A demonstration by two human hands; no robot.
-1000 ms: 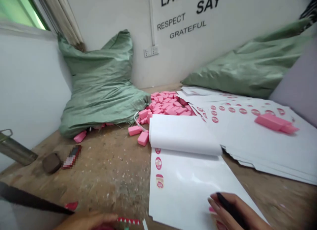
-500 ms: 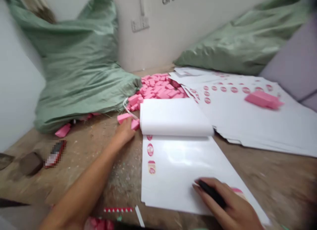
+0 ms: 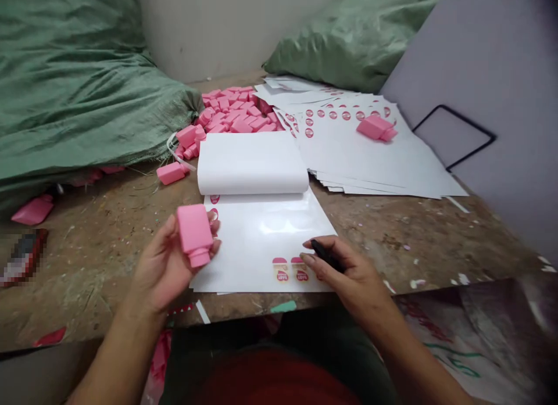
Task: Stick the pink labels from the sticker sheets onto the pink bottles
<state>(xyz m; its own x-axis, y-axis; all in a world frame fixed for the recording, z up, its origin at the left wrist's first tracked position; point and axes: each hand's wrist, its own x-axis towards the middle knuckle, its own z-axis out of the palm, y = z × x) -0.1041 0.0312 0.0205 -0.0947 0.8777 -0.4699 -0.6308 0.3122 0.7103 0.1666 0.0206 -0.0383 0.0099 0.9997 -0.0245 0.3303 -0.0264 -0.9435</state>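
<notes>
A small pink plastic bottle (image 3: 195, 230) is in my left hand (image 3: 168, 265), its neck tilted down toward me. The fingers wrap behind it, above the left edge of a white sticker sheet (image 3: 244, 242). My right hand (image 3: 353, 271) grips a slim black tool (image 3: 325, 255) whose exact kind I cannot make out. It hovers over the sheet's lower right, beside pink and beige labels (image 3: 281, 269). The upper part of the sheet is folded back in a white roll (image 3: 253, 167).
Many pink bottles (image 3: 238, 111) are piled behind the sheet. A stack of sticker sheets (image 3: 349, 155) lies to the right, with one bottle (image 3: 375, 128) on top. Green sacks (image 3: 78, 103) stand at the back. The table's front edge runs close to me.
My left hand has taken a bottle from near the pile and brought it toward me over the sheet. My right hand has shifted near the labels, still gripping the black tool. The camera view has tilted down.
</notes>
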